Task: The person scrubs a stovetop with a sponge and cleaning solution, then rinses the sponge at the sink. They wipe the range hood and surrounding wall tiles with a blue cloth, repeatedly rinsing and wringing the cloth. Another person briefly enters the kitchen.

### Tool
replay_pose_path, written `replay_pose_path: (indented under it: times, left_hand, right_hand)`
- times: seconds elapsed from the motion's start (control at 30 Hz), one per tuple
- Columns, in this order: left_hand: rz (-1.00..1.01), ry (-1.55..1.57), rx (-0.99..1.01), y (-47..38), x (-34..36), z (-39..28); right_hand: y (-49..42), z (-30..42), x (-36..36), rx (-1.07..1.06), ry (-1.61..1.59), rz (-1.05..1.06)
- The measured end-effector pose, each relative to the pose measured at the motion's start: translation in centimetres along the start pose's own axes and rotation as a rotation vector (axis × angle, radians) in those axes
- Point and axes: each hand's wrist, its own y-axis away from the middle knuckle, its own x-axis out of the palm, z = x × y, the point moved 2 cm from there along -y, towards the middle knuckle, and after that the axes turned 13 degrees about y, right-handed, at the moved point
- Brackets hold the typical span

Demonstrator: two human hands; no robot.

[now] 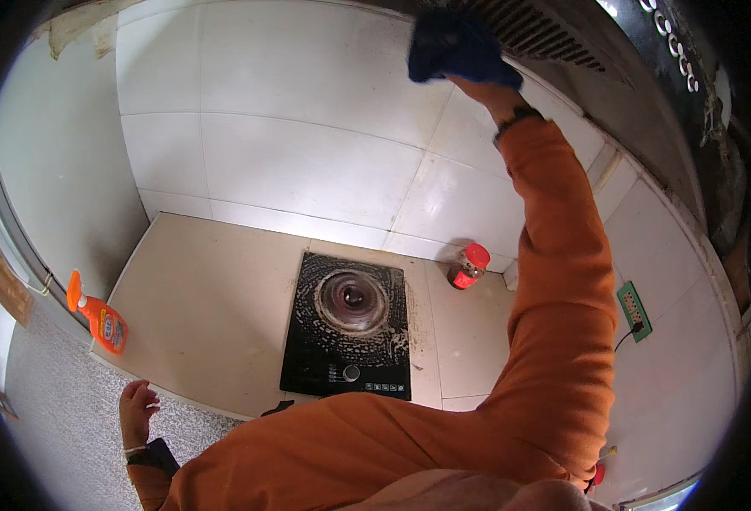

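My right hand (477,86) is raised at the top of the view, mostly hidden by a dark blue cloth (455,48) that it holds against or close to the slotted underside of a range hood (541,35). Its fingers are covered. At the lower left my left hand (138,405) hangs past the counter's front edge, holding nothing, its fingers loosely curled and apart. An orange spray bottle (108,327) stands on the counter near that hand. Between my arms a black induction cooktop (350,319) lies on the counter, its surface streaked with whitish residue.
A jar with a red lid (467,267) stands by the tiled wall (311,140), right of the cooktop. A green-framed socket (635,312) with a plugged-in cord is on the right wall. The beige counter (209,306) meets a pale panel (62,160) on the left.
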Motion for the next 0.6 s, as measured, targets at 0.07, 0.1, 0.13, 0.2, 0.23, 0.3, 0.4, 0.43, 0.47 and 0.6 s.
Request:
replay_pose_path:
  times: [0.07,0.1,0.13,0.2,0.23,0.3,0.4,0.43,0.47,0.6]
  left_hand:
    - [-0.071,0.051,-0.017,0.7,-2.3,0.7]
    - [-0.105,0.056,-0.019,1.0,-3.3,0.7]
    - [-0.127,0.073,-0.019,1.2,-4.1,0.6]
    - [-0.173,0.091,-0.019,1.3,-4.6,0.1]
    - [-0.23,0.068,-0.018,1.4,-4.5,-0.2]
    - [-0.188,0.054,0.02,1.4,-3.3,-1.2]
    - [-0.112,-0.001,0.072,1.8,-0.6,-2.1]
    - [-0.097,-0.021,0.044,2.3,0.0,-1.9]
    - [-0.062,-0.037,0.036,2.7,0.6,-1.7]
    - [-0.046,-0.063,0.018,5.2,-0.5,-0.7]
  right_hand:
    - [4.1,-1.3,-1.4,0.222,0.13,0.289]
    - [5.5,-2.0,-2.7,0.317,0.101,0.391]
    - [6.4,-1.9,-4.1,0.294,0.177,0.216]
    - [6.8,-1.8,-7.5,0.051,0.408,-0.086]
    - [6.4,-1.9,-9.4,-0.167,0.544,-0.22]
    - [4.3,-2.4,-10.8,-0.121,0.771,-0.281]
    - [2.7,-2.9,-9.7,0.009,1.025,-0.014]
    - [2.8,-2.7,-8.3,0.089,1.095,0.037]
    - [3.3,-2.6,-7.0,0.17,1.024,0.078]
    - [6.5,-2.1,-2.5,0.264,0.655,-0.034]
